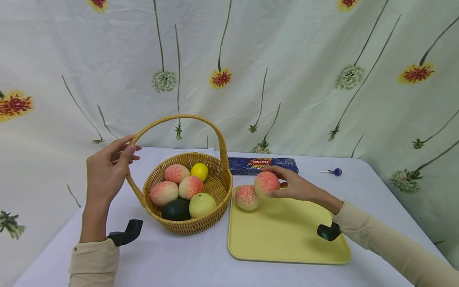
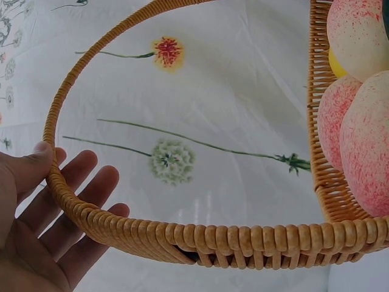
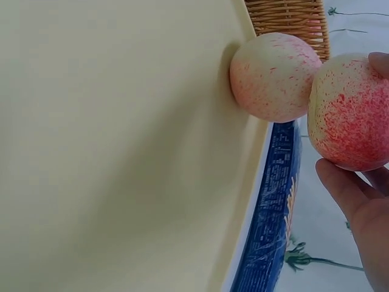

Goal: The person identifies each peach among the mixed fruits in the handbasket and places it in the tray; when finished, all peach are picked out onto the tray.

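One peach [image 1: 267, 184] is up in the right hand [image 1: 295, 186], thumb and fingers curled round it, over the far left part of a yellow tray [image 1: 287, 235], just beside a second peach [image 1: 246, 198] sitting there. Left hand [image 1: 107, 170]'s got the basket handle [image 1: 179, 116] between thumb and loosely bent fingers. The wicker basket [image 1: 193, 228] holds three more peaches [image 1: 177, 173], a lemon [image 1: 199, 171] and two green fruits [image 1: 202, 205], one pale, one dark

On my feed I am counting one tan wicker basket [image 1: 193, 228]; inside it, three round pink-and-cream peaches [image 1: 177, 173] [image 1: 163, 193] [image 1: 191, 187], one yellow lemon [image 1: 199, 172], one dark-green oval fruit [image 1: 176, 210] and one pale-green round fruit [image 1: 202, 205]. Right of the basket I am seeing two more peaches [image 1: 247, 197] [image 1: 267, 184], one yellow rectangular tray [image 1: 287, 235], one blue cardboard box [image 1: 247, 166], one purple lollipop [image 1: 337, 172].
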Tool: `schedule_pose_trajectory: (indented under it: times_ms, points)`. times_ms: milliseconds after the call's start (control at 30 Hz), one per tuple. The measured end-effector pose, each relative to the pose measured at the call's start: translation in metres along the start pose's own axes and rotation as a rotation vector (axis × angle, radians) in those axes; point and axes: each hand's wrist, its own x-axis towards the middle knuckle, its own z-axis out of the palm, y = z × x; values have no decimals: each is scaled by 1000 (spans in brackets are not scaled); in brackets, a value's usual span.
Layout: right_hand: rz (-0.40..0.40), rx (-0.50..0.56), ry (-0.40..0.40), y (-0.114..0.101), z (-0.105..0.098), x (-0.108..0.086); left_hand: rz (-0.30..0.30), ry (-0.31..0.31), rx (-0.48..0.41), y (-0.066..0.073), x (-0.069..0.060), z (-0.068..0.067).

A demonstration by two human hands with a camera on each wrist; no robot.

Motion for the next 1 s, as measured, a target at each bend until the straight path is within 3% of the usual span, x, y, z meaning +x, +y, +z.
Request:
schedule_pose_trajectory:
  times_ms: [367,1000]
  points:
    - [18,-10,2,11,-2,-9,-1,5,4,0,0,1]
    - [81,2,-65,33,-3,-16,2,7,15,0,0,1]
